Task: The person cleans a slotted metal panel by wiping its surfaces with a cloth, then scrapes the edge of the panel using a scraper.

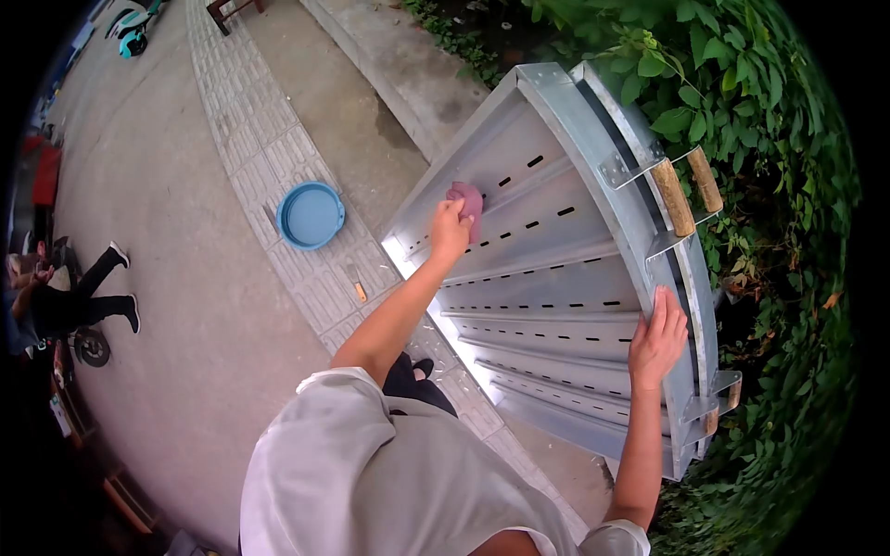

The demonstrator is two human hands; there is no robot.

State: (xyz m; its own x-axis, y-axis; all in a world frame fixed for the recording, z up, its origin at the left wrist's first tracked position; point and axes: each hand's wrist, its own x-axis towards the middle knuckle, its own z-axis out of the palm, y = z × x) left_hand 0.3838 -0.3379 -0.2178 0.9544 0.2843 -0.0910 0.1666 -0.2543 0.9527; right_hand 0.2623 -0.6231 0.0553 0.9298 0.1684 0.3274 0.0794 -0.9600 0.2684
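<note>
A large galvanised metal tray (547,269) with rows of black slots stands tilted in front of me. My left hand (450,232) is closed on a pink cloth (470,206), which it presses against the tray's inner face near the far side. At the near right, my right hand (658,345) grips the tray's raised rim, its fingers over the flange and the thumb on the inner side. Wooden handles on metal brackets, one a wooden grip (673,197), stick out beyond that rim. A second metal frame (616,111) shows close behind the first.
A blue round basin (311,215) sits on the paving strip to the left. Nearer lies a small tool with an orange handle (361,292). Leafy bushes (769,83) crowd the right side. Far left are another person (83,296) and a scooter (134,28).
</note>
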